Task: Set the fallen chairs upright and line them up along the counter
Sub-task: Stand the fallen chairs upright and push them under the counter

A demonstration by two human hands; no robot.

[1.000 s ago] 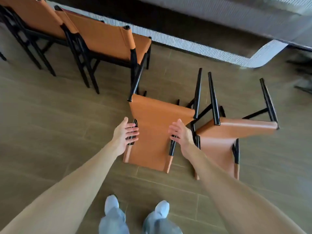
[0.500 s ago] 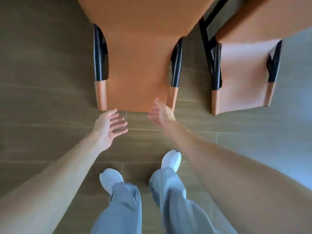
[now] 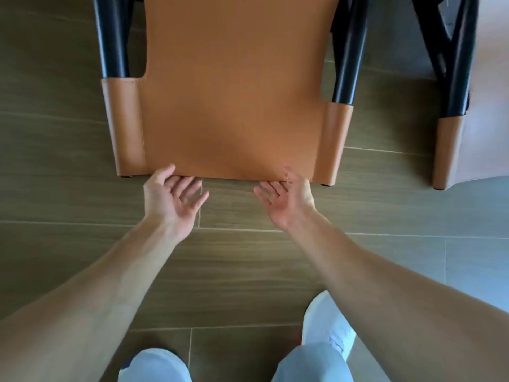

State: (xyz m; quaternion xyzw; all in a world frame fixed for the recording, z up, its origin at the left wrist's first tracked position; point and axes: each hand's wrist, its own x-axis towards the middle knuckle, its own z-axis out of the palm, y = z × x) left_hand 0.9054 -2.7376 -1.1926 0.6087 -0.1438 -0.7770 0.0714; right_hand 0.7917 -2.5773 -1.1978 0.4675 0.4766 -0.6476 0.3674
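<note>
A fallen chair [image 3: 231,100] with a tan leather back and black frame lies on its back on the floor, its top edge nearest me. My left hand [image 3: 172,201] is palm up with straight fingers, fingertips at that top edge on the left. My right hand [image 3: 285,198] is also palm up and relaxed, its fingertips at the same edge on the right. Neither hand grips anything. A second fallen chair [image 3: 468,111] of the same kind lies to the right, cut off by the frame.
The floor [image 3: 68,166] is brown wood-look tile. My feet in white shoes [image 3: 327,329] and light trousers stand just below the hands. The counter and the upright chairs are out of view.
The view has dropped much closer to the fallen chair. Both hands let go of the side rails, pulled back to the top edge and turned palm up.
</note>
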